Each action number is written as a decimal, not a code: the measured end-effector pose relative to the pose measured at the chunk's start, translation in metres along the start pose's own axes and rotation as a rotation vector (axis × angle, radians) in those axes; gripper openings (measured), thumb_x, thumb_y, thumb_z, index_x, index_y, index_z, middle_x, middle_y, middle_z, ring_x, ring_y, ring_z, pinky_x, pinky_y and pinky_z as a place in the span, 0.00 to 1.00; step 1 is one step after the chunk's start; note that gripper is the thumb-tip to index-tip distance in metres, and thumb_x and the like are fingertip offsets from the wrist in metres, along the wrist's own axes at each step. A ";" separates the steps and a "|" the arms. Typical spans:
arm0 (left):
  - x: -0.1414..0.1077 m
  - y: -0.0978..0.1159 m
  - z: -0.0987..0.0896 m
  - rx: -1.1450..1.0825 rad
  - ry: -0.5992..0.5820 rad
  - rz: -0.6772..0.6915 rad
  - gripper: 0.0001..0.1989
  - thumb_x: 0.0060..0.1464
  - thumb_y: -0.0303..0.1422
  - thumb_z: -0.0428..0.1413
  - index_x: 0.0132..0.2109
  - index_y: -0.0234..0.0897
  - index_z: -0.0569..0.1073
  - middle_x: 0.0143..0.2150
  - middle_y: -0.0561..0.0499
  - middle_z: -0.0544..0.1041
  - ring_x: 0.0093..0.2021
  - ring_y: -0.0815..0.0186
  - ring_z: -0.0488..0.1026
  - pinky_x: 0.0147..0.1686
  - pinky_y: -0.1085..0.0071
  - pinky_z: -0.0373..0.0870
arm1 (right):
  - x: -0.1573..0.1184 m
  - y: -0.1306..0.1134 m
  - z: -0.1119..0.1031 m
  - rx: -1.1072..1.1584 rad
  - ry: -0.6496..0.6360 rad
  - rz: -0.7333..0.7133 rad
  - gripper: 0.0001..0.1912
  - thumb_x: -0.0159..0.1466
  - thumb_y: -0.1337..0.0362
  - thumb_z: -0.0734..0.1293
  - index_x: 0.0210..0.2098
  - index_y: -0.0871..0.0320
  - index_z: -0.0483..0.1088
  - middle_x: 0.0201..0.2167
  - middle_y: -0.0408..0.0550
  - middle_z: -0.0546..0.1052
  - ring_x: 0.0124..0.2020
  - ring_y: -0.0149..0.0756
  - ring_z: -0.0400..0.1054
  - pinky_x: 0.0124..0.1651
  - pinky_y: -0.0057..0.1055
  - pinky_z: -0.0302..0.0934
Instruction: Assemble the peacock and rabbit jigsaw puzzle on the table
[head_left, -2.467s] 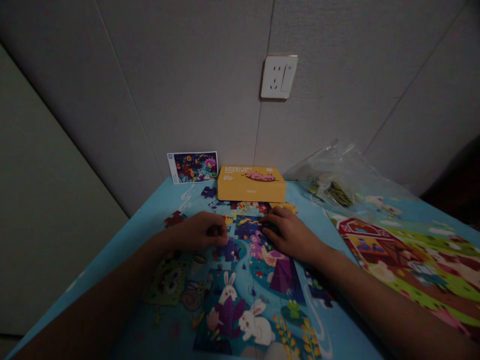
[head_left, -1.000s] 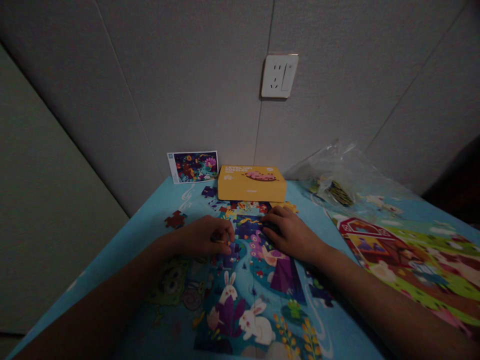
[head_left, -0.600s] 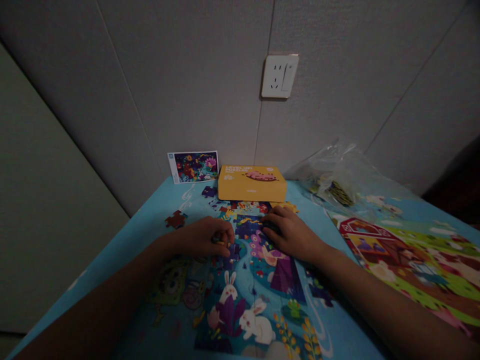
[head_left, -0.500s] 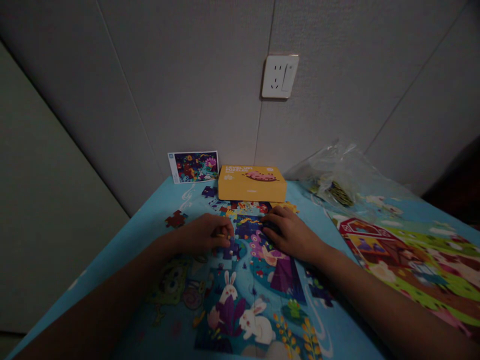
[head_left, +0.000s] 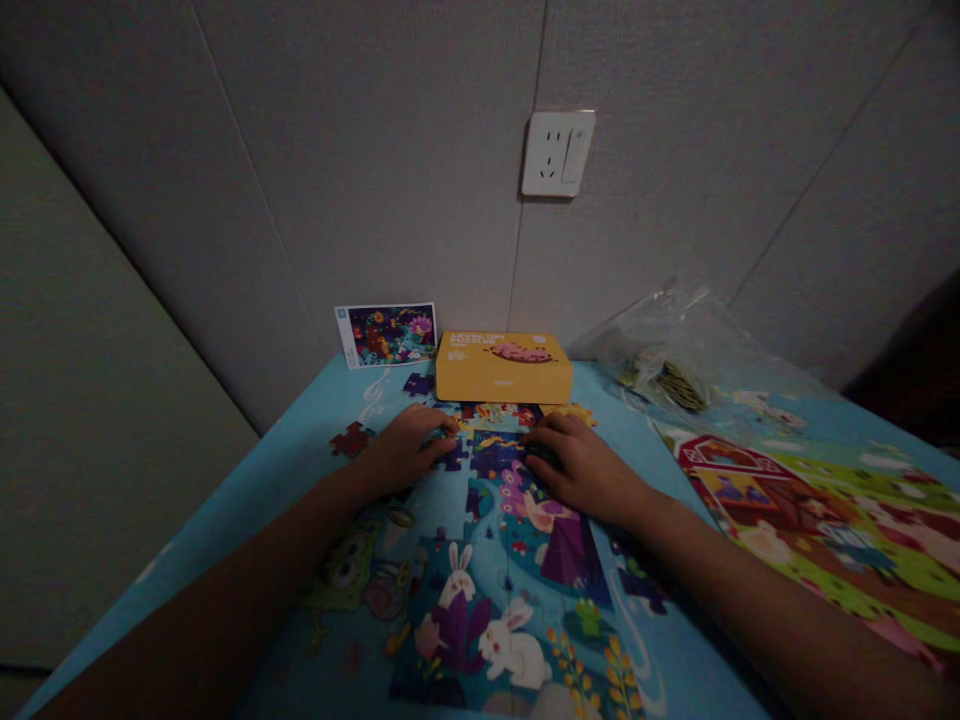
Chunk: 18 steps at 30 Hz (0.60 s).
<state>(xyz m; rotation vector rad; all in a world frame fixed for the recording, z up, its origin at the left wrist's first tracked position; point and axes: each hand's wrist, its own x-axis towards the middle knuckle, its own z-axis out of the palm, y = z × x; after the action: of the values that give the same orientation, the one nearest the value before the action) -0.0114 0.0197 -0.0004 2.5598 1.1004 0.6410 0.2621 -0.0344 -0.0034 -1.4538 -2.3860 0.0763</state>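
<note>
Left hand point(head_left: 409, 450): centre of the frame, left of the joined puzzle point(head_left: 517, 560); newly shifted toward the top of the frame. Fingers bent, thumb and forefinger at a small dark purple piece point(head_left: 454, 458); whether they grip it or merely touch it cannot be told.

Right hand point(head_left: 581, 465): centre right, unchanged in place. Fingers bent over the upper right part of the joined puzzle; whether anything is grasped beneath them cannot be told.

Change noted: purple shapes that lay under the left thumb a moment ago are absent from that spot, where pale blue cover now shows. A purple piece appears higher, beside the left thumb; probably the same one, relocated. Consequence, as judged: the left border of the joined puzzle has an open recess at mid-height, above the rabbits.

Joined puzzle: centre to lower centre, flat on the counter point(head_left: 289, 425). Loose red-brown piece point(head_left: 350, 440): left of centre, apart from it. Dark blue piece point(head_left: 418, 384): near the yellow box point(head_left: 502, 383), upper centre.

Picture card point(head_left: 394, 335): upright, left of the box. Clear bag point(head_left: 675, 340): right of the box, green pieces inside. Farm puzzle point(head_left: 840, 540): lower right.
</note>
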 end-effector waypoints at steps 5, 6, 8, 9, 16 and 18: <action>-0.001 -0.008 -0.004 0.114 0.010 -0.011 0.13 0.61 0.32 0.49 0.49 0.38 0.74 0.49 0.45 0.77 0.51 0.57 0.70 0.54 0.57 0.63 | 0.000 0.000 -0.001 -0.001 0.001 -0.007 0.14 0.66 0.62 0.63 0.47 0.59 0.74 0.41 0.55 0.71 0.43 0.43 0.66 0.49 0.39 0.60; -0.001 -0.010 -0.005 0.126 0.003 -0.001 0.13 0.61 0.33 0.50 0.50 0.39 0.73 0.49 0.46 0.77 0.52 0.57 0.69 0.55 0.56 0.63 | 0.000 -0.001 -0.001 0.000 0.002 -0.006 0.14 0.66 0.62 0.63 0.47 0.59 0.74 0.41 0.55 0.71 0.43 0.43 0.66 0.49 0.39 0.60; -0.003 -0.013 -0.006 0.128 -0.020 0.037 0.15 0.59 0.38 0.54 0.52 0.40 0.73 0.52 0.46 0.76 0.54 0.55 0.68 0.56 0.54 0.61 | 0.000 -0.001 -0.002 -0.001 0.001 -0.002 0.13 0.66 0.62 0.63 0.46 0.59 0.74 0.40 0.55 0.71 0.43 0.43 0.66 0.49 0.39 0.61; -0.004 -0.015 -0.006 0.124 -0.036 0.057 0.17 0.58 0.41 0.56 0.52 0.40 0.73 0.53 0.46 0.76 0.56 0.54 0.66 0.57 0.53 0.59 | 0.000 -0.001 -0.002 -0.002 0.000 0.000 0.13 0.66 0.62 0.63 0.46 0.59 0.75 0.40 0.55 0.71 0.43 0.43 0.66 0.49 0.39 0.61; -0.010 -0.018 -0.006 0.174 -0.165 0.031 0.33 0.49 0.54 0.59 0.58 0.44 0.69 0.64 0.44 0.66 0.64 0.39 0.54 0.58 0.42 0.51 | 0.000 0.000 -0.001 0.009 -0.007 -0.002 0.14 0.66 0.62 0.63 0.47 0.59 0.74 0.42 0.55 0.71 0.44 0.43 0.66 0.50 0.39 0.60; -0.011 -0.019 -0.009 0.178 -0.198 0.015 0.32 0.50 0.50 0.60 0.60 0.45 0.68 0.65 0.44 0.64 0.65 0.38 0.51 0.58 0.41 0.50 | 0.000 0.001 -0.001 0.015 -0.011 -0.001 0.14 0.66 0.61 0.63 0.47 0.59 0.74 0.42 0.55 0.71 0.44 0.43 0.66 0.50 0.39 0.60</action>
<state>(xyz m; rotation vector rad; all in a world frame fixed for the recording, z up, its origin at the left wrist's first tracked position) -0.0341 0.0249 -0.0038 2.7125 1.1167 0.2957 0.2628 -0.0340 -0.0028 -1.4491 -2.3898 0.1021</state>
